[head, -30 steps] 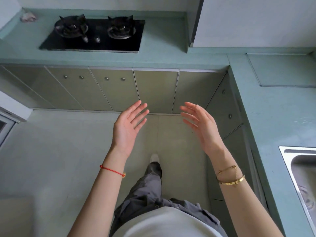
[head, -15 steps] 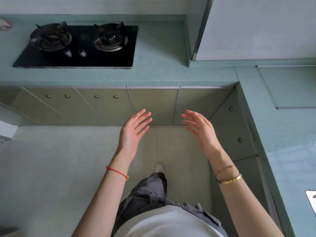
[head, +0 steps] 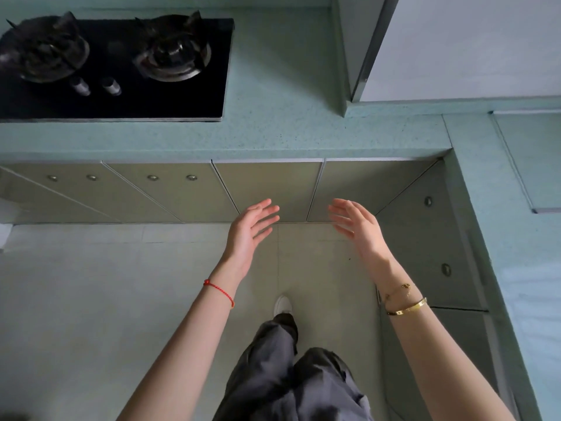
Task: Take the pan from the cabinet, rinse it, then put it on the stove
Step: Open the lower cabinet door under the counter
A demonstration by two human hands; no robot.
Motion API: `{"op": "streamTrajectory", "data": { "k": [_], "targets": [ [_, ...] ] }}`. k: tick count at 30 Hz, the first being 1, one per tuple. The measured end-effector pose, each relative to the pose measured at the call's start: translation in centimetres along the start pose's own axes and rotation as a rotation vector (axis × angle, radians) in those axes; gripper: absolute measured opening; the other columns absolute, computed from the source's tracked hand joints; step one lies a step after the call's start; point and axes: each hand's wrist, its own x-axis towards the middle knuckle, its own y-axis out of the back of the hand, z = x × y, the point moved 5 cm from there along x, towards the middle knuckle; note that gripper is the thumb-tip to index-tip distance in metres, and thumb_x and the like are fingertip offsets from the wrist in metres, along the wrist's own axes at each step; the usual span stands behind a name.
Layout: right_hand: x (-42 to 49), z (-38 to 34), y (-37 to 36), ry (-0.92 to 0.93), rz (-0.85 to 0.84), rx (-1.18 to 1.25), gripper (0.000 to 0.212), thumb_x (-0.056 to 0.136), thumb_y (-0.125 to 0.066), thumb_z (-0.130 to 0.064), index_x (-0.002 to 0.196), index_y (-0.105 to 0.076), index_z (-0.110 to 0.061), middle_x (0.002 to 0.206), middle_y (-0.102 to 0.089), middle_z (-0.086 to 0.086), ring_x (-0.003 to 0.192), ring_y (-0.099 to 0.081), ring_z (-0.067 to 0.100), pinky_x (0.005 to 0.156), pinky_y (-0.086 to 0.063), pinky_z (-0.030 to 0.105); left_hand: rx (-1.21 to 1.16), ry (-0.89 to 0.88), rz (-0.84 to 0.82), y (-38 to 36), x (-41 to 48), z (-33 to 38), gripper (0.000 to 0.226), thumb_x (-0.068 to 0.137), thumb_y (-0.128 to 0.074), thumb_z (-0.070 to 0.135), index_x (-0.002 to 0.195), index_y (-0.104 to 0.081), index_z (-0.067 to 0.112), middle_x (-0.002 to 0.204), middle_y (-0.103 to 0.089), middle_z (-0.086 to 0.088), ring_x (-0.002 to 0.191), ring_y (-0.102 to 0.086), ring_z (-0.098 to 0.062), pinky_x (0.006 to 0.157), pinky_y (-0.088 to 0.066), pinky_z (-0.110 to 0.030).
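Observation:
No pan is in view. The black two-burner stove (head: 121, 65) is set into the teal counter at the upper left, with nothing on its burners. Below the counter runs a row of shut grey-green cabinet doors (head: 267, 189). My left hand (head: 249, 235) and my right hand (head: 358, 229) are both held out in front of those doors, palms facing each other, fingers spread, holding nothing and touching nothing.
The teal counter (head: 303, 129) turns a corner and continues down the right side, with more shut doors (head: 431, 238) under it. A pale upright panel (head: 455, 47) stands at the upper right. Pale floor tiles (head: 91, 299) lie below, with my legs and a white shoe (head: 282, 303).
I have stepped closer to the counter, so the stove and cabinets look larger and shifted left; the sink at the right has left the view. Both hands stay open and raised.

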Motion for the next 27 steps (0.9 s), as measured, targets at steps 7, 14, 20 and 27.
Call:
{"op": "streamTrajectory", "data": {
  "k": [7,14,20,27],
  "targets": [
    [8.2,7.5,1.2,0.004,0.016,-0.064,0.024,0.103,-0.043,-0.023,0.101,-0.067,-0.022,0.103,-0.071,-0.001,0.096,-0.064,0.015,0.096,-0.046,0.033,0.075,-0.007,0.011,-0.2,8.6,-6.7,0.035,0.099,-0.043,0.023,0.128,-0.062,0.015,0.119,-0.073,-0.002,0.113,-0.067,-0.019,0.110,-0.043,-0.042],
    [17.6,15.2,2.1,0.062,0.063,-0.121,0.023,0.103,-0.043,-0.023,0.106,-0.065,-0.019,0.112,-0.068,0.002,0.106,-0.063,0.017,0.091,-0.049,0.026,0.092,-0.083,-0.035,-1.4,18.5,-11.9,0.034,0.097,-0.051,0.018,0.129,-0.061,0.015,0.116,-0.073,0.000,0.113,-0.068,-0.018,0.109,-0.045,-0.041],
    [25.7,17.5,1.3,0.245,0.072,-0.171,0.026,0.105,-0.040,-0.024,0.115,-0.063,-0.019,0.117,-0.069,0.002,0.099,-0.064,0.010,0.098,-0.049,0.031,0.052,-0.265,-0.061,-2.5,26.1,-13.4,0.038,0.100,-0.050,0.011,0.137,-0.052,0.013,0.125,-0.068,-0.008,0.116,-0.066,-0.023,0.108,-0.046,-0.041],
    [31.7,17.9,0.5,0.506,0.084,-0.178,0.028,0.104,-0.041,-0.026,0.115,-0.066,-0.023,0.111,-0.071,-0.004,0.107,-0.065,0.016,0.098,-0.051,0.035,0.082,-0.523,-0.159,-3.8,30.8,-13.0,0.040,0.100,-0.046,0.006,0.140,-0.049,0.012,0.127,-0.067,-0.013,0.113,-0.065,-0.025,0.105,-0.045,-0.039]
  ]
}}
